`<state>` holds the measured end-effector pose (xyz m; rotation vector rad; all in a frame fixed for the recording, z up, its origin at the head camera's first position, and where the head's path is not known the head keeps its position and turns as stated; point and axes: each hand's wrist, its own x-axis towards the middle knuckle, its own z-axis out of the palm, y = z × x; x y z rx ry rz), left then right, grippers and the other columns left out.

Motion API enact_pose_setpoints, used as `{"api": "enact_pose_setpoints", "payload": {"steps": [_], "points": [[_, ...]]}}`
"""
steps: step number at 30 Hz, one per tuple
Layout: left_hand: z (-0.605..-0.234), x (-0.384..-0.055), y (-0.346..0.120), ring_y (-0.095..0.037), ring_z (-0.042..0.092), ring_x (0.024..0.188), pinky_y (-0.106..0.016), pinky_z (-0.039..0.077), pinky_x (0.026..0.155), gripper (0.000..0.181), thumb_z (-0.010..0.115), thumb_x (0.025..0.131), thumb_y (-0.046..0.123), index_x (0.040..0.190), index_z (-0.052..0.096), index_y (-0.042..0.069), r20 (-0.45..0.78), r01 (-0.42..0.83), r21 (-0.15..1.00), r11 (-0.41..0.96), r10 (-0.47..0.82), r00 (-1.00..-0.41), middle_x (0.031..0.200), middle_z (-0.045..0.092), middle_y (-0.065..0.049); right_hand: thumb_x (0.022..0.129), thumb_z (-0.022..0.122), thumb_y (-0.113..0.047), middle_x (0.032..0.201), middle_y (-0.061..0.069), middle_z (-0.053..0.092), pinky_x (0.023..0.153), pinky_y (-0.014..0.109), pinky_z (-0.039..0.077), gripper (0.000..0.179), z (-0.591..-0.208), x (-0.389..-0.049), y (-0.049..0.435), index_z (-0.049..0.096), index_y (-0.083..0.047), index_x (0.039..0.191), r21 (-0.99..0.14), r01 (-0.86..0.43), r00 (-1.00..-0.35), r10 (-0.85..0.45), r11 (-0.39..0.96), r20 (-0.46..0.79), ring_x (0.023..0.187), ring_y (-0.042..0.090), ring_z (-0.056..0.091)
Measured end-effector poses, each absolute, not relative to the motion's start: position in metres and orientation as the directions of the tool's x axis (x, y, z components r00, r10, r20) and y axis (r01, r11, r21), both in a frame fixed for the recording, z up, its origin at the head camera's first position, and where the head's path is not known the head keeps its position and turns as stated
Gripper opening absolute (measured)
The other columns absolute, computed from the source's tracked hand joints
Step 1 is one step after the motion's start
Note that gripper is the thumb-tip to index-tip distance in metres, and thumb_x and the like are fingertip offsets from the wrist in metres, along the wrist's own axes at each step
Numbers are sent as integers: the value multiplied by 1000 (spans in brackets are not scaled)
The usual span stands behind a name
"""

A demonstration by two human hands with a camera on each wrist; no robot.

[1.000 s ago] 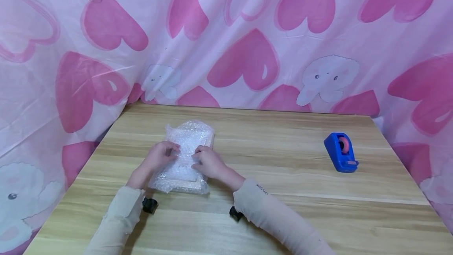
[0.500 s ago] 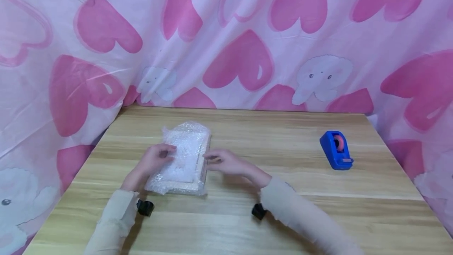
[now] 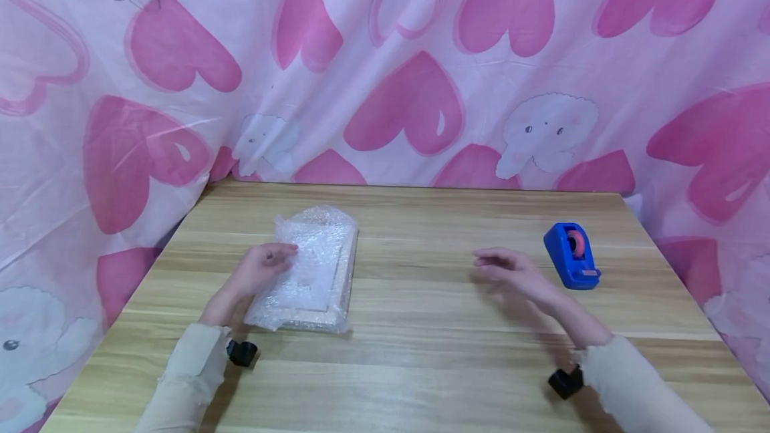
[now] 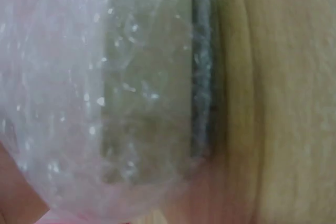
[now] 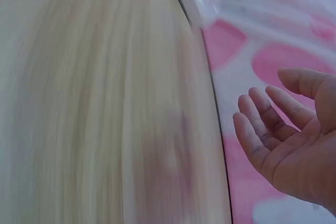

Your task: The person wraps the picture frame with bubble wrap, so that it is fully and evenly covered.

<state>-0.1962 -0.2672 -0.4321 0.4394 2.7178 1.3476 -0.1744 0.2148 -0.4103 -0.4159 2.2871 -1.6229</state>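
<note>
A flat rectangular item wrapped in clear bubble wrap [image 3: 313,272] lies on the left part of the table. A pale, wood-coloured border shows through the wrap. My left hand [image 3: 255,272] rests on the left side of the wrap, its fingertips touching the top. In the left wrist view the bubble wrap [image 4: 58,77] fills the left half, and only a bit of the hand shows at the lower left. My right hand [image 3: 511,272] is over the table, holding nothing, fingers relaxed. Nearest to it is a blue tape dispenser [image 3: 571,266] with a pink roll.
The wood-grain table [image 3: 409,353] reaches back to a pink curtain [image 3: 409,32] printed with hearts, which also hangs along both sides. Each wrist bears a small black camera, such as the right wrist camera [image 3: 566,383].
My right hand has let go of the bubble wrap and moved right across the table, close to the tape dispenser. My left hand has stayed on the wrapped item.
</note>
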Motion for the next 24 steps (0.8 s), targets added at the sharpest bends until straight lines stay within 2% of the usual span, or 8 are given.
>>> {"api": "enact_pose_setpoints", "payload": {"steps": [5, 6, 9, 12, 14, 19, 22, 24], "points": [[-436, -195, -269, -38, 52, 109, -49, 41, 94, 28, 60, 81, -6, 108, 61, -6, 88, 257, 772, 582, 302, -949, 114, 59, -23, 93, 51, -19, 106, -5, 63, 80, 21, 51, 32, -401, -167, 271, 53, -5, 122, -944, -42, -968, -249, 329, -43, 95, 3, 60], [-437, -195, -270, -38, 53, 109, -49, 41, 94, 28, 61, 80, -7, 108, 61, -7, 92, 258, 771, 582, 299, -950, 113, 59, -23, 93, 51, -21, 113, -6, 61, 78, 19, 50, 32, -403, -168, 285, 54, -6, 122, -940, -27, -974, -220, 341, -52, 92, 0, 59], [-440, -194, -272, -37, 53, 108, -48, 41, 94, 28, 61, 80, -7, 108, 61, -7, 94, 253, 771, 584, 288, -953, 113, 59, -23, 91, 54, -29, 113, -13, 60, 74, 16, 51, 29, -422, -180, 329, 58, -17, 117, -929, 34, -990, -113, 369, -81, 89, -5, 58], [-440, -193, -274, -36, 53, 109, -47, 42, 94, 28, 61, 81, -6, 109, 61, -5, 79, 235, 767, 597, 275, -958, 113, 59, -22, 89, 56, -35, 111, -16, 59, 70, 16, 51, 38, -438, -187, 363, 58, -13, 119, -904, 84, -995, -17, 418, -101, 86, -7, 57], [-439, -193, -274, -36, 53, 110, -47, 41, 94, 28, 61, 81, -5, 109, 62, -4, 71, 224, 767, 602, 266, -961, 113, 60, -21, 89, 57, -34, 95, -25, 57, 67, 17, 52, 36, -437, -184, 370, 60, -10, 115, -886, 85, -996, 21, 455, -85, 81, -6, 57], [-440, -193, -272, -35, 53, 110, -45, 41, 95, 28, 62, 80, -6, 108, 63, -3, 73, 218, 764, 608, 255, -964, 113, 60, -20, 90, 55, -27, 85, -30, 52, 61, 20, 52, 39, -422, -170, 365, 57, 5, 112, -829, 61, -997, 71, 556, -27, 71, -1, 56], [-440, -192, -272, -35, 52, 111, -46, 41, 95, 29, 61, 80, -5, 108, 62, -3, 60, 202, 769, 606, 246, -967, 114, 60, -20, 91, 54, -28, 82, -20, 56, 58, 23, 52, 45, -419, -168, 362, 53, 11, 114, -786, 94, -995, 94, 611, -46, 67, 5, 56], [-440, -191, -271, -35, 52, 112, -46, 40, 96, 29, 61, 80, -5, 109, 62, -2, 39, 178, 775, 606, 235, -971, 115, 59, -20, 92, 52, -29, 85, -8, 61, 57, 24, 52, 48, -419, -168, 363, 51, 13, 115, -759, 118, -993, 91, 640, -77, 66, 8, 56]]}}
